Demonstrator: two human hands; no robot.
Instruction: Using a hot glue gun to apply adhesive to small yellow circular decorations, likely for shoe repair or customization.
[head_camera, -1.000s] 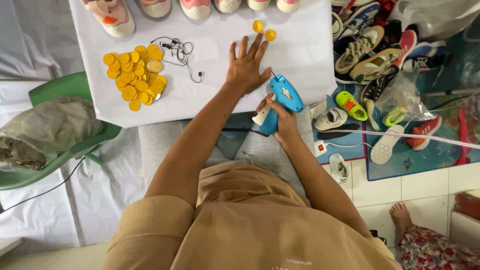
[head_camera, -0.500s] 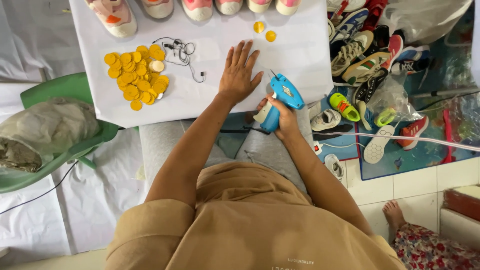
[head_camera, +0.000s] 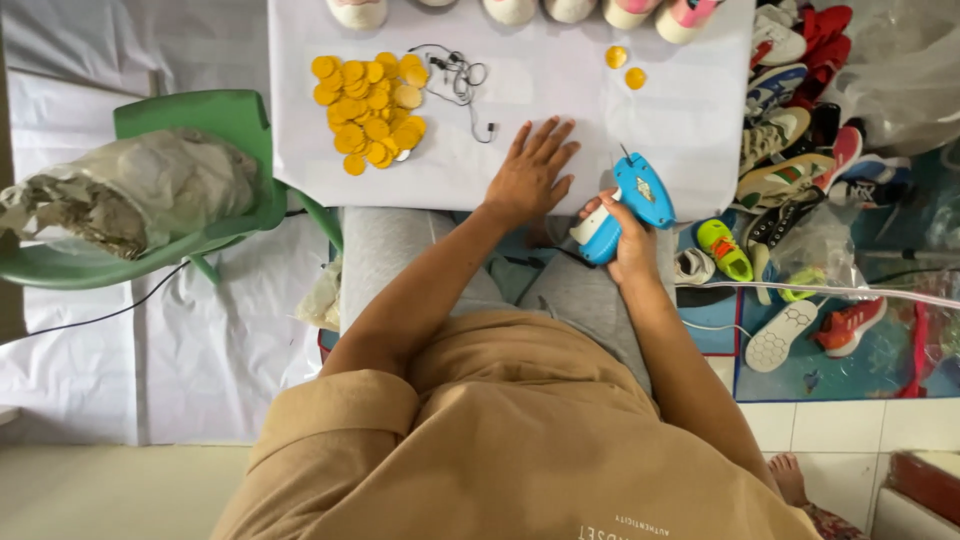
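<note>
White sheeting covers the floor at the left of the frame, and a white board (head_camera: 520, 100) spans the upper middle, resting over the seated person's knees.

At far left a green chair (head_camera: 200, 120) serves as a holder of sorts — its seat carries a crumpled grey-brown bag (head_camera: 130, 195), whose contents cannot be told. On the board's upper left lies a heap of yellow discs (head_camera: 368, 108), with a tangle of thin cord (head_camera: 458, 80) just beside it. Along the top edge stand the toes of a row of shoes (head_camera: 510, 10).

Since half a second ago the left hand (head_camera: 530, 180) has slid down the board toward its near edge; it now lies flat, palm down, fingers spread, holding nothing. Two loose discs (head_camera: 625, 66) sit well above it, at upper centre-right, untouched. That suggests the hand is steadying the board, not reaching for a disc.

Right of it, the right hand (head_camera: 628, 245) is closed around the grip of a blue tagging gun (head_camera: 630, 205), needle pointing up the frame — just off the board's lower right corner, much as before.

At far right a pile of sneakers (head_camera: 800, 170) lies on the blue floor, some under clear plastic.
</note>
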